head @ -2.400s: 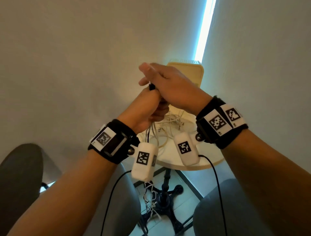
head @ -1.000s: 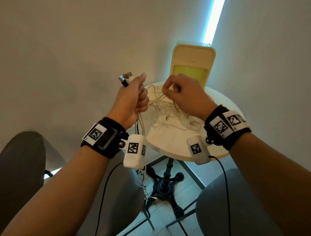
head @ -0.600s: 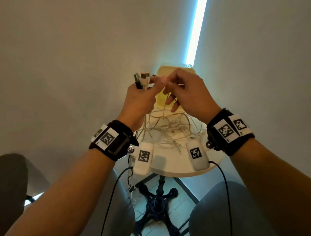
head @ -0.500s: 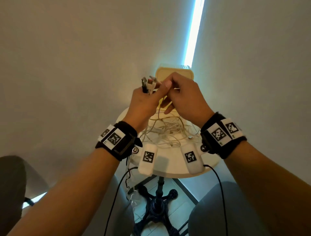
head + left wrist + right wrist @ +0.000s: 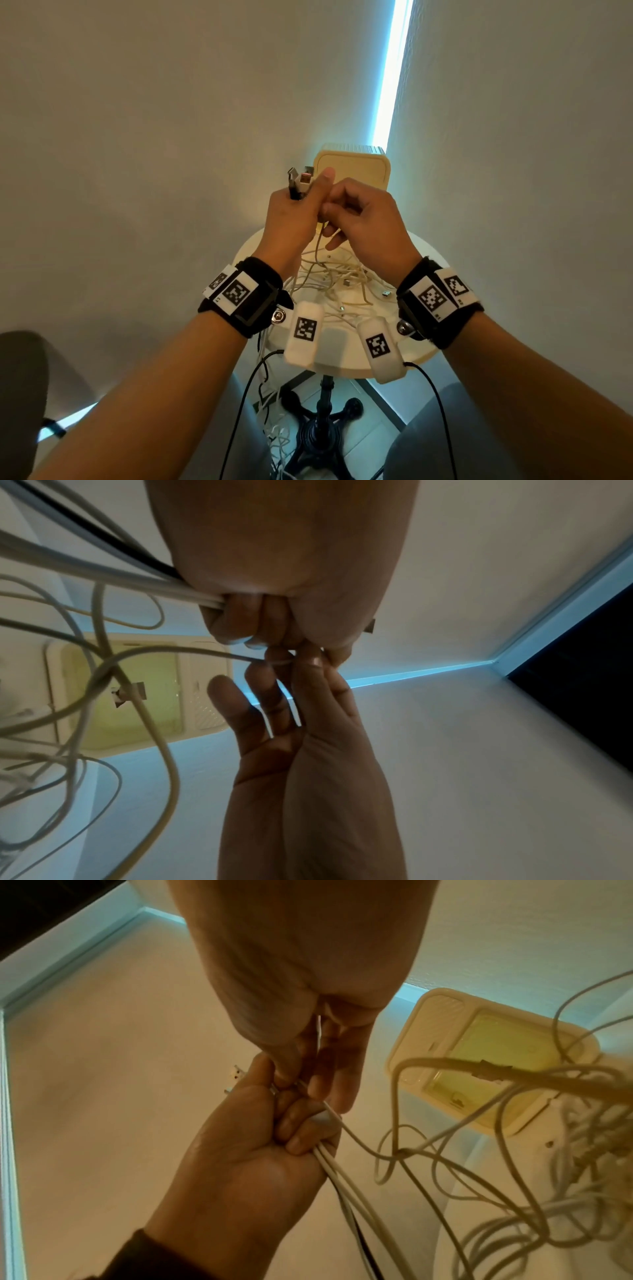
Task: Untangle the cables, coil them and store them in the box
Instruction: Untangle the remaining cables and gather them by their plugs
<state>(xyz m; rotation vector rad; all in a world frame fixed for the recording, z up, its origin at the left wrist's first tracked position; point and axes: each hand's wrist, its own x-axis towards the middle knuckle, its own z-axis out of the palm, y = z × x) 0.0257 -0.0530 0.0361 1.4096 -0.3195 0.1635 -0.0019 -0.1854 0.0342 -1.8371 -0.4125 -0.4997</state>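
Observation:
My left hand is raised over the table and grips a bundle of white cables and one black cable, their USB plugs sticking up above the fist. My right hand touches it and pinches a thin white cable between thumb and forefinger, its other fingers loosely spread. That cable runs down into a tangle of white cables on the round white table. The cream box stands open at the table's back, its inside yellowish.
The table stands in a corner with walls close on both sides. Some cables hang off its left edge down to the floor beside the black pedestal foot. A dark chair is at the far left.
The right hand left the tangle on the table and came up to the left hand with a thin cable. The left hand kept hold of its bundle.

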